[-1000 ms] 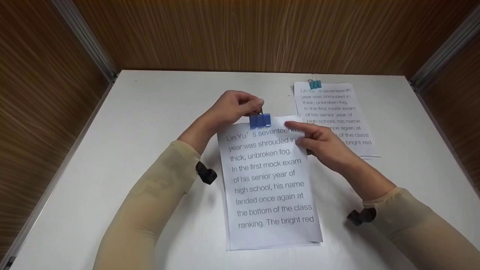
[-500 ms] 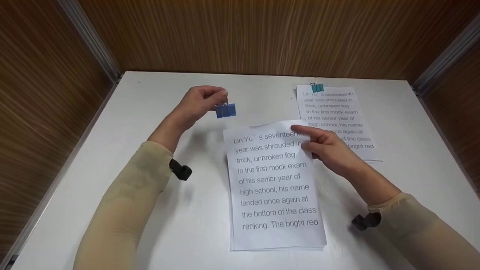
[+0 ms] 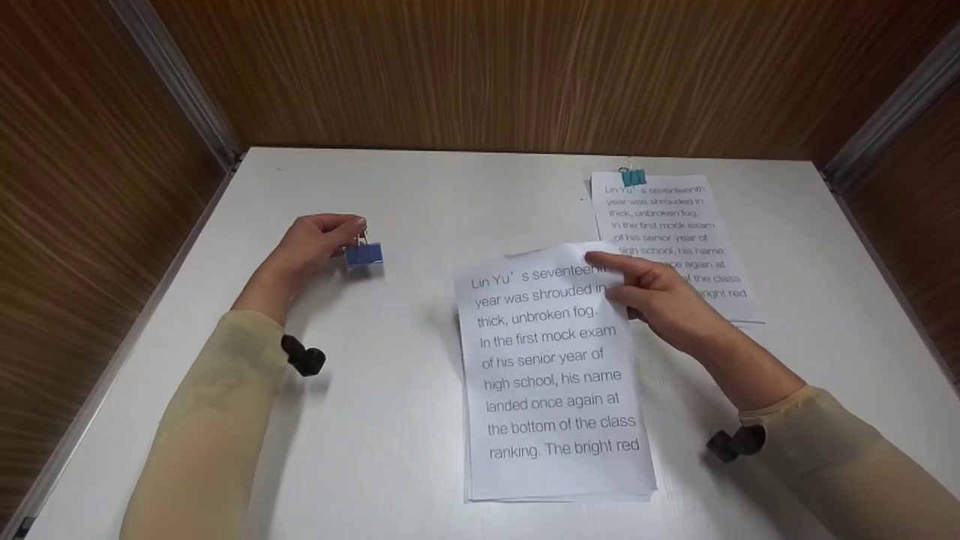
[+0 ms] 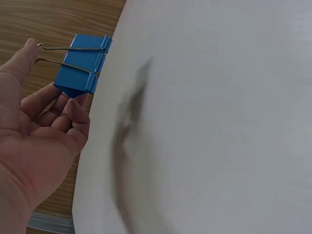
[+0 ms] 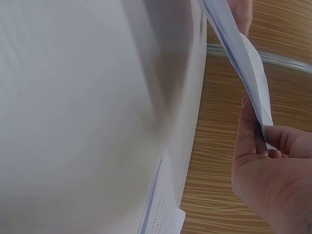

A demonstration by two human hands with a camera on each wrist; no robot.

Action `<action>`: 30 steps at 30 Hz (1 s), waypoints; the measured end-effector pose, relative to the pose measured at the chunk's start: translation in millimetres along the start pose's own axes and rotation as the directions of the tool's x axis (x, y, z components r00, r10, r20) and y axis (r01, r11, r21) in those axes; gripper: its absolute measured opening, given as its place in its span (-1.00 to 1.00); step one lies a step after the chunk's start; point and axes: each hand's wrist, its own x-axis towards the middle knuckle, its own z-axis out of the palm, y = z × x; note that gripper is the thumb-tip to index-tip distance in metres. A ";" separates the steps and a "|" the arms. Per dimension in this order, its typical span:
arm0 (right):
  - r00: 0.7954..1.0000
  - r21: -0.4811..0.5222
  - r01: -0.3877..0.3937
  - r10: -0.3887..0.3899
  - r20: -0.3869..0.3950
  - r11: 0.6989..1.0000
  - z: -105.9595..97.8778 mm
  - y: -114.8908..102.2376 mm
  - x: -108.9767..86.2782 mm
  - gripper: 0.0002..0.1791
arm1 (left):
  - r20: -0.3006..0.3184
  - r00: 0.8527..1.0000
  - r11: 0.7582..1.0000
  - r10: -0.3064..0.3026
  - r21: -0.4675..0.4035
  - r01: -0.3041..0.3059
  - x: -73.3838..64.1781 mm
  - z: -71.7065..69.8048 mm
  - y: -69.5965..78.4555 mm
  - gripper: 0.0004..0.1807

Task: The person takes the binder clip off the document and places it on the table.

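On the left in the head view, my left hand [image 3: 311, 244] pinches a blue binder clip [image 3: 364, 256] by its wire handles, low over the white table. The left wrist view shows the clip [image 4: 83, 63] with its handles at the thumb tip, and its back near the curled fingers. My right hand [image 3: 660, 300] grips the upper right edge of a stack of printed sheets [image 3: 555, 375], thumb on one face and fingers behind. In the right wrist view the stack [image 5: 243, 63] is seen edge-on, raised off the table at this end.
A second printed stack [image 3: 660, 206] lies at the back right, with a teal binder clip [image 3: 634, 177] on its top edge; my right hand partly covers it. Wood-grain panels [image 3: 480, 75] stand round the white table [image 3: 390, 420] at the back and sides.
The blue binder clip has come off the top edge of the front stack. My left hand has carried it left, then down toward the table. My right hand keeps its hold on the sheets.
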 end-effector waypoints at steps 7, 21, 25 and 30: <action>1.000 -0.005 -0.012 0.012 -0.008 1.000 -1.2 0.5 0.4 -0.39 | -0.021 0.995 0.992 -0.099 -0.083 0.097 1.5 -11.2 -23.1 -0.28; 1.000 0.039 -0.024 0.024 -0.009 0.999 -1.6 2.2 0.7 -0.39 | -0.015 0.992 0.992 -0.127 -0.002 0.127 -1.0 -18.8 -35.4 -0.29; 1.000 0.052 -0.031 0.031 -0.005 0.998 -0.9 1.8 0.5 -0.39 | -0.002 0.991 0.991 -0.132 0.036 0.132 -0.4 -19.4 -34.8 -0.29; 1.000 0.057 -0.028 0.029 -0.009 0.998 -0.5 1.3 0.2 -0.37 | -0.014 0.993 0.993 -0.117 0.027 0.117 -0.9 -18.4 -32.4 -0.32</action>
